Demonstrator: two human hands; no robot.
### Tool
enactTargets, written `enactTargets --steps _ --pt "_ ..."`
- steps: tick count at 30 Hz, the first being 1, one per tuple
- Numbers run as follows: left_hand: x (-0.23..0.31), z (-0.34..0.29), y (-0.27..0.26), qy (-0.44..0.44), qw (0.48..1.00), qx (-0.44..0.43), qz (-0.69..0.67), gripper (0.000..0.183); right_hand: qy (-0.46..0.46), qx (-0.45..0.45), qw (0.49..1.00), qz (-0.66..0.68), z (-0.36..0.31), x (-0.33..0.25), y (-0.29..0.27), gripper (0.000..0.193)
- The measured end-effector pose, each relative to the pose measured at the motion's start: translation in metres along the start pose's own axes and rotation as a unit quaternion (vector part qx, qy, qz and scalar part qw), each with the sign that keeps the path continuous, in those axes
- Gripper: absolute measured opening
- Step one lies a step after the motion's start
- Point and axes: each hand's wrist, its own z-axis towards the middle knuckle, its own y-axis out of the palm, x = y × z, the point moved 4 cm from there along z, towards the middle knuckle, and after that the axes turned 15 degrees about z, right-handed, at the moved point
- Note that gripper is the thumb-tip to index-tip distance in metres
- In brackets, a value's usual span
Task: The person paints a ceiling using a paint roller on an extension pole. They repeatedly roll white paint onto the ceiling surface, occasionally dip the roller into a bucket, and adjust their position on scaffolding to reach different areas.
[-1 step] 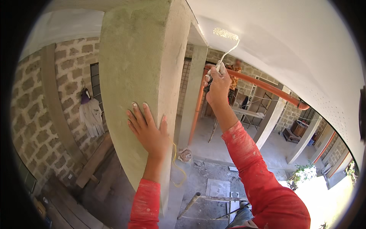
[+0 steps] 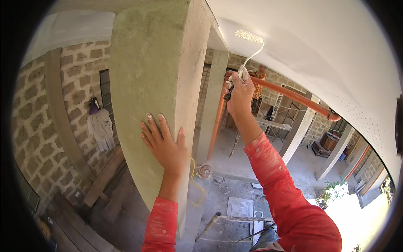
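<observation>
My right hand (image 2: 240, 92) is wrapped round the handle of a small paint roller (image 2: 249, 36). The roller's wet, pale cover lies against the white ceiling (image 2: 310, 46) close to its edge by the beam, and its bent wire frame runs down to my fingers, which are smeared with white. My left hand (image 2: 164, 145) rests flat on the greenish-grey concrete column (image 2: 147, 71), fingers spread, thumb near the corner. Both of my red sleeves carry pale smudges.
An orange pipe (image 2: 289, 93) crosses behind my right hand. Below me stand scaffold bars (image 2: 239, 218) above a rough floor. A yellow cord (image 2: 194, 180) hangs beside the column. A shirt (image 2: 100, 128) hangs on the block wall at left. Farther back is another person (image 2: 259, 82).
Hardly anything differs. The view has shifted very slightly; the roller stays at the same spot on the ceiling and my left hand stays on the column.
</observation>
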Motion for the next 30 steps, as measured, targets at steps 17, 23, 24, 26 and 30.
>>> enactTargets --steps 17,23,24,26,30 --pt "-0.002 0.008 0.011 0.011 0.998 0.048 -0.031 0.079 0.019 0.074 0.997 0.019 0.173 0.040 -0.049 0.004" --pt "0.000 0.011 0.009 -0.005 0.999 0.023 -0.030 0.070 0.000 0.045 0.999 0.000 0.095 0.012 -0.003 0.003" --pt "0.000 0.012 0.009 0.000 0.999 0.024 -0.021 0.072 -0.002 0.039 0.999 0.003 0.073 0.005 0.012 0.002" --pt "0.007 0.013 0.010 0.011 1.000 0.025 -0.016 0.075 -0.015 0.034 0.999 -0.008 0.037 -0.016 0.036 0.005" --pt "-0.003 0.008 0.008 0.011 0.999 0.032 0.002 0.073 -0.010 0.013 1.000 -0.015 -0.020 -0.026 0.071 0.020"
